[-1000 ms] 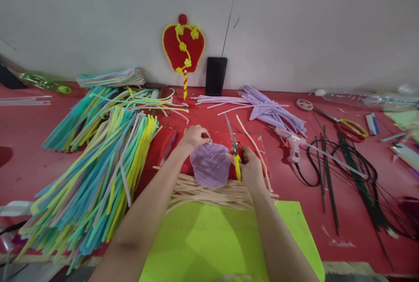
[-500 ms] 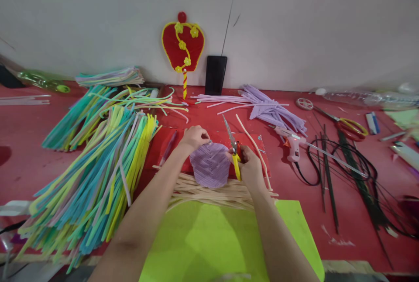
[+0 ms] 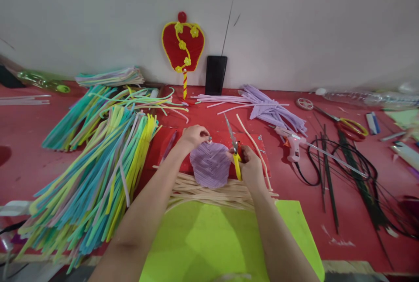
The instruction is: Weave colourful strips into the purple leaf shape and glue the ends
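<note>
A purple rounded piece (image 3: pixel 210 166) made of pipe cleaners in a chevron pattern lies in front of me. At its top edge my left hand (image 3: pixel 195 135) is closed in a pinch, with something small and pale at the fingertips that I cannot make out. My right hand (image 3: pixel 250 164) is wrapped round yellow-and-orange-handled scissors (image 3: pixel 233 138), their blades pointing up and away from me. Its fingertips touch the right edge of the purple piece. Beneath the piece are a red board (image 3: pixel 183 166) and a layer of beige pipe cleaners (image 3: pixel 209 197).
Bundles of coloured pipe cleaners (image 3: pixel 88 181) fill the left side. Purple pipe cleaners (image 3: pixel 275 107), a pink glue gun (image 3: pixel 294 144), and other scissors (image 3: pixel 352 128) lie to the right. A red fan-shaped decoration (image 3: pixel 182 46) and a phone (image 3: pixel 216 74) stand against the wall. A lime-green sheet (image 3: pixel 209 238) is nearest me.
My left fingertips have lifted very slightly from the top of the purple piece, and a pale bit shows below them. My right hand and the scissors have barely moved.
</note>
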The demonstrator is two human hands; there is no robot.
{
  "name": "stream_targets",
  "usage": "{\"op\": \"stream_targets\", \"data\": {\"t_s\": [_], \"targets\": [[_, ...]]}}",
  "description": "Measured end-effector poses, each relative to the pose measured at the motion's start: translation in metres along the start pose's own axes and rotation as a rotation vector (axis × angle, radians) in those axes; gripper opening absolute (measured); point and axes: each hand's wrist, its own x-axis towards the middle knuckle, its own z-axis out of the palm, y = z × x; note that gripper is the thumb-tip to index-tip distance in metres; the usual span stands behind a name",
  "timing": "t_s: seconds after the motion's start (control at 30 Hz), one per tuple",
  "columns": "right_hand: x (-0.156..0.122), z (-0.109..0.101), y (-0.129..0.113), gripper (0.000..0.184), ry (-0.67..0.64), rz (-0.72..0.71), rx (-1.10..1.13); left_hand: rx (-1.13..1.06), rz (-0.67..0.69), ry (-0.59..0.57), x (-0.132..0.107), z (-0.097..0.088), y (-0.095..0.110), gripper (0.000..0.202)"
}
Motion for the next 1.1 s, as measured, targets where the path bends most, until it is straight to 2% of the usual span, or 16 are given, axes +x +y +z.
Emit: {"op": "stream_targets", "data": {"t_s": [0.13,0.3,0.47,0.67,0.83,0.9,0.97,1.1], "targets": [[-0.001,-0.001,-0.007,0.036,0.045,-0.02,0.013,-0.051,-0.044,0.004,-0.008,-0.01,-0.005,0.017],[0.002,-0.007,-0.006,0.032,0.154,-0.037,0.01,0.022,-0.209,-0.147,-0.018,-0.017,0.001,0.02],[0.007,-0.013,0.0,0.033,0.211,-0.035,0.047,0.025,-0.188,-0.251,-0.019,-0.015,0.002,0.015],[0.009,-0.015,0.0,0.036,0.24,-0.015,0.071,-0.274,-0.149,-0.171,-0.008,-0.007,-0.013,0.014],[0.009,-0.015,0.001,0.035,0.224,-0.024,0.03,-0.406,-0.044,0.137,0.003,-0.002,-0.017,0.016],[0.009,-0.015,0.001,0.035,0.227,-0.025,0.027,-0.429,-0.017,0.197,0.006,0.0,-0.019,0.016],[0.009,-0.015,0.0,0.037,0.226,-0.024,0.021,-0.42,-0.005,0.184,0.008,0.003,-0.02,0.016],[0.008,-0.017,-0.003,0.038,0.233,-0.02,0.008,-0.37,0.014,0.053,0.008,0.011,-0.021,0.016]]}}
